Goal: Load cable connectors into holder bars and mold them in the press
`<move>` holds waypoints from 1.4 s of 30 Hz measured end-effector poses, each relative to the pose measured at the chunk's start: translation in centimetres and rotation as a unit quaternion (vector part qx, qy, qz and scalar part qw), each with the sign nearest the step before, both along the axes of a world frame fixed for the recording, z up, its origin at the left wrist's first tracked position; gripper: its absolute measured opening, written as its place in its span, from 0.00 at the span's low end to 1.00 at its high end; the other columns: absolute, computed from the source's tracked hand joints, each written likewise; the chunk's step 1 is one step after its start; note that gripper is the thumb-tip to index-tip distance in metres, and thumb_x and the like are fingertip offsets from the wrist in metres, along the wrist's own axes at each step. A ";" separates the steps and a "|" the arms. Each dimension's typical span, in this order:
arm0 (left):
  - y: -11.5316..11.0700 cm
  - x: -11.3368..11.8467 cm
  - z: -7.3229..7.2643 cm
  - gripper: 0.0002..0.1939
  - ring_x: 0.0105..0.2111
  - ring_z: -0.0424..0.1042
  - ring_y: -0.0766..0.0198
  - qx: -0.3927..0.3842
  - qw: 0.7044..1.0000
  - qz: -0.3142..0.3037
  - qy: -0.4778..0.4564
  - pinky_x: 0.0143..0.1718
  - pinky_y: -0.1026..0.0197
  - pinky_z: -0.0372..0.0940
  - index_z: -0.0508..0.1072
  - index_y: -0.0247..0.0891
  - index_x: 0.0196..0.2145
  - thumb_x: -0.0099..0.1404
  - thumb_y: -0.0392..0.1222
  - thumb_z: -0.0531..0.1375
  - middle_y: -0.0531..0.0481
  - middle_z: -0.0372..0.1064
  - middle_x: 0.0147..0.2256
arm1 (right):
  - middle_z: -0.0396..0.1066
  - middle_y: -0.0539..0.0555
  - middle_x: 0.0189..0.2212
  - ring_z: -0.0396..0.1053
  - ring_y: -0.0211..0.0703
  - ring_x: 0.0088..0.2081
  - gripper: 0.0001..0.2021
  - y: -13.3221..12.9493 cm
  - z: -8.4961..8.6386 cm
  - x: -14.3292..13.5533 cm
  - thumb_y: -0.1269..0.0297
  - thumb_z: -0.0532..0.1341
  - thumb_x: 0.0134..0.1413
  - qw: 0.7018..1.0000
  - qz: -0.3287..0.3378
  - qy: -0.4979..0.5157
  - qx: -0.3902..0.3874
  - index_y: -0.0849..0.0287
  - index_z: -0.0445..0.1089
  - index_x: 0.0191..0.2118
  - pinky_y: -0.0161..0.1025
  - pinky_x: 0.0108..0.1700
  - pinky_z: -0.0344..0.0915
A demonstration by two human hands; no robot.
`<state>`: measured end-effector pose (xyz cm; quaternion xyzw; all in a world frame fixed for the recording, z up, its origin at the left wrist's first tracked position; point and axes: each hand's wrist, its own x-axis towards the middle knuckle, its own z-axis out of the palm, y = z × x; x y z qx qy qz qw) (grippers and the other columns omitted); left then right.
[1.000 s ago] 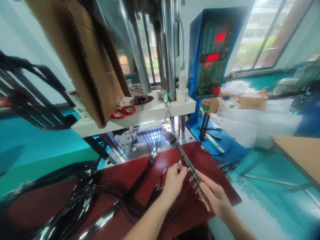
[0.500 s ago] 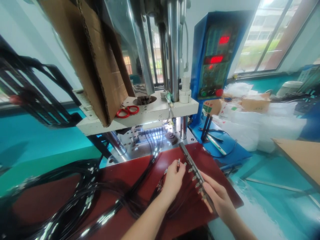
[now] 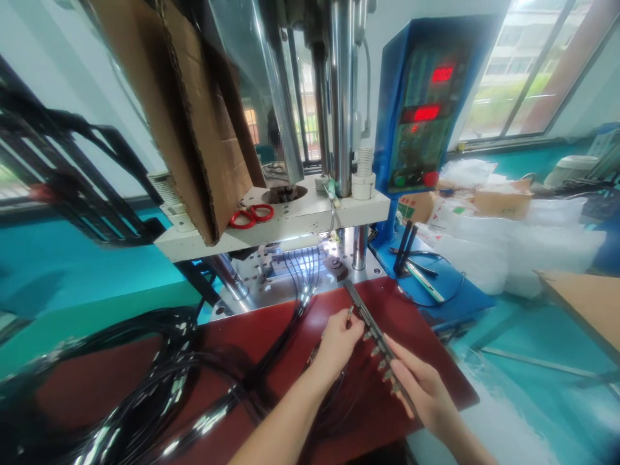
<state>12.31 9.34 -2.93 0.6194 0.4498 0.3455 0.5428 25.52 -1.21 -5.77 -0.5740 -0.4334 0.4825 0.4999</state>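
My right hand (image 3: 422, 382) is wrapped round the lower part of a long dark metal bar (image 3: 364, 311), which slants over the red-brown table. Several small metal connectors (image 3: 375, 351) sit in a row along the bar's left edge. Close to the bar's left side, my left hand (image 3: 340, 336) pinches a small metal cable connector (image 3: 349, 312) between thumb and finger. Thin black cables run beneath my left wrist, and more small metal ends (image 3: 314, 352) show beside it. My palms hide the rest of what I hold.
Coiled black cables (image 3: 165, 387) cover the left of the table (image 3: 285, 361). Behind stands a press with a white plate (image 3: 310, 216), red-handled scissors (image 3: 252, 216) on it, and cables under it. A blue control box (image 3: 387, 110) and blue shelf with tools (image 3: 465, 300) are on the right.
My left hand has brought its connector slightly nearer the bar's upper part. The right hand keeps its hold on the bar. The whole view has shifted a little.
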 end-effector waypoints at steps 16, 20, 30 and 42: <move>0.3 -1.9 2.0 0.14 0.18 0.51 0.70 -0.083 0.986 -0.134 -0.063 0.20 0.66 0.49 0.49 0.39 0.14 0.55 0.42 0.45 0.56 0.46 0.16 | 0.69 0.51 0.21 0.56 0.31 0.13 0.29 -0.3 0.9 0.9 0.48 0.56 0.48 0.998 0.006 0.068 -0.006 0.61 0.62 0.53 0.34 0.18 0.61; -0.1 -1.3 1.4 0.14 0.16 0.53 0.69 -0.155 0.972 -0.123 -0.123 0.18 0.65 0.48 0.49 0.39 0.12 0.52 0.41 0.45 0.55 0.51 0.14 | 0.70 0.53 0.22 0.62 0.37 0.17 0.27 -0.4 1.3 0.9 0.48 0.56 0.48 0.999 0.008 0.042 0.006 0.59 0.65 0.51 0.36 0.20 0.64; 0.0 -1.6 0.6 0.15 0.17 0.44 0.71 -0.033 0.997 -0.069 0.015 0.20 0.64 0.40 0.50 0.38 0.14 0.56 0.43 0.44 0.57 0.42 0.14 | 0.71 0.56 0.42 0.65 0.50 0.46 0.22 0.0 1.4 1.5 0.55 0.54 0.54 0.995 0.077 -0.045 0.052 0.57 0.63 0.53 0.46 0.50 0.61; 3.7 -3.0 1.3 0.18 0.19 0.59 0.66 0.052 0.969 -0.133 0.203 0.24 0.65 0.53 0.59 0.38 0.13 0.58 0.44 0.44 0.53 0.58 0.15 | 0.70 0.50 0.20 0.64 0.41 0.18 0.25 1.1 1.3 0.5 0.52 0.51 0.53 0.994 0.083 -0.059 -0.034 0.54 0.59 0.56 0.36 0.20 0.63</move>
